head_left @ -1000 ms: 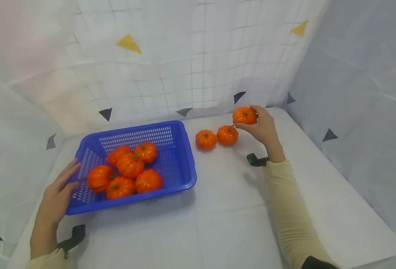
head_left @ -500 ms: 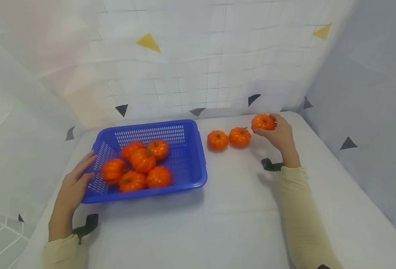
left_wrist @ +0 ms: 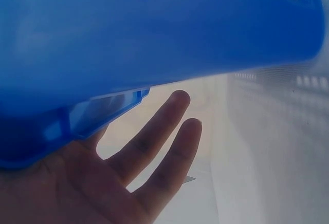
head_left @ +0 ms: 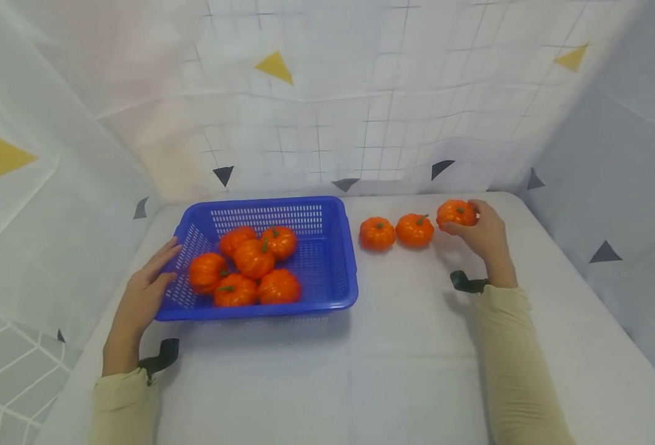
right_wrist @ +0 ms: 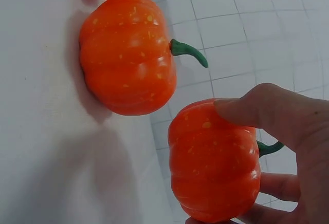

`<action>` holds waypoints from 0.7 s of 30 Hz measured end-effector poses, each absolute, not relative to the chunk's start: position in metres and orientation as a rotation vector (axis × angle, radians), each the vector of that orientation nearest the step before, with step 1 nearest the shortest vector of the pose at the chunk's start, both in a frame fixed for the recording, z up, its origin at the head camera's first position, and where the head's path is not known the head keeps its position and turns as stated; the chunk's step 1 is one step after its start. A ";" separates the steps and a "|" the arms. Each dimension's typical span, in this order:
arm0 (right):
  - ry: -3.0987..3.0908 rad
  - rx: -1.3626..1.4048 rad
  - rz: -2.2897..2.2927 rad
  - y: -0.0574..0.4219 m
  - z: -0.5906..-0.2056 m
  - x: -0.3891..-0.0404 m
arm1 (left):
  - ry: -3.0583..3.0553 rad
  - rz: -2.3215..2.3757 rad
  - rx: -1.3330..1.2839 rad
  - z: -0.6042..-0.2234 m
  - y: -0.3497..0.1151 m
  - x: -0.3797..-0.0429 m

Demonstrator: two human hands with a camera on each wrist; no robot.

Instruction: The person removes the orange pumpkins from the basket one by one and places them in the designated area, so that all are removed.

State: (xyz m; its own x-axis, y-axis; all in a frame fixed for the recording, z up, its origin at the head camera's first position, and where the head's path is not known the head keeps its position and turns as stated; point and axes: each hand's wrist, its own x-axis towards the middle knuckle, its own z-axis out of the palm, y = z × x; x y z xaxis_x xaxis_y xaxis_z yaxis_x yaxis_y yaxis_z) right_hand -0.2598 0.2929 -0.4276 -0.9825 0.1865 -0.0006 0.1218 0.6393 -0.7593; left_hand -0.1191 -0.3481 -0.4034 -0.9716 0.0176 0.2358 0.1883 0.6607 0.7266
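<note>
My right hand (head_left: 485, 232) pinches a small orange pumpkin (right_wrist: 215, 162) with a green stem, thumb on one side and fingers on the other. It hangs close over the white table, just right of a second pumpkin (head_left: 414, 231). A third pumpkin (head_left: 377, 234) sits left of that one, in a row. My left hand (head_left: 145, 293) rests at the left rim of a blue plastic basket (head_left: 255, 313), its thumb reaching over the rim. In the left wrist view two fingers (left_wrist: 154, 136) stretch out straight under the basket's blue wall. Several pumpkins (head_left: 254, 259) lie inside the basket.
A white sheet wall (head_left: 327, 93) with grid lines and yellow and black triangles stands behind the table (head_left: 405, 371). Grey-white sheets close off the left and right sides. The basket's right part shows bare blue floor.
The head view has swung left, so everything shifts right in it. Relative to its neighbour, the held pumpkin has moved right and lower. My left hand stays at the basket rim.
</note>
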 end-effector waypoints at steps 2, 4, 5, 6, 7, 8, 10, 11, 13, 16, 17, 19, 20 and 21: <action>-2.770 -0.264 1.292 0.294 -0.429 -0.259 | -2.676 -1.195 -0.175 -0.403 -0.347 -0.120; -2.771 -0.271 1.313 0.295 -0.431 -0.260 | -2.678 -1.199 -0.180 -0.402 -0.347 -0.119; -2.773 -0.272 1.322 0.295 -0.432 -0.260 | -2.674 -1.200 -0.188 -0.402 -0.347 -0.119; -2.778 -0.271 1.330 0.295 -0.433 -0.260 | -2.676 -1.203 -0.187 -0.402 -0.347 -0.119; -2.781 -0.270 1.343 0.294 -0.434 -0.261 | -2.679 -1.205 -0.184 -0.402 -0.348 -0.118; -2.785 -0.273 1.351 0.294 -0.436 -0.261 | -2.681 -1.208 -0.179 -0.401 -0.348 -0.117; -2.798 -0.274 1.355 0.293 -0.438 -0.263 | -2.684 -1.210 -0.171 -0.401 -0.349 -0.115; -2.804 -0.273 1.354 0.293 -0.439 -0.263 | -2.685 -1.212 -0.168 -0.400 -0.349 -0.115; -2.819 -0.274 1.354 0.293 -0.441 -0.265 | -2.685 -1.218 -0.159 -0.400 -0.349 -0.114; -2.838 -0.288 1.358 0.294 -0.444 -0.266 | -2.683 -1.226 -0.158 -0.401 -0.348 -0.114; -2.845 -0.292 1.357 0.294 -0.445 -0.266 | -2.685 -1.229 -0.155 -0.401 -0.348 -0.114; -2.855 -0.292 1.353 0.295 -0.447 -0.266 | -2.687 -1.235 -0.157 -0.401 -0.347 -0.115; -2.859 -0.282 1.346 0.296 -0.448 -0.265 | -2.688 -1.235 -0.157 -0.401 -0.346 -0.116; -2.863 -0.269 1.339 0.297 -0.449 -0.264 | -2.689 -1.236 -0.158 -0.401 -0.346 -0.116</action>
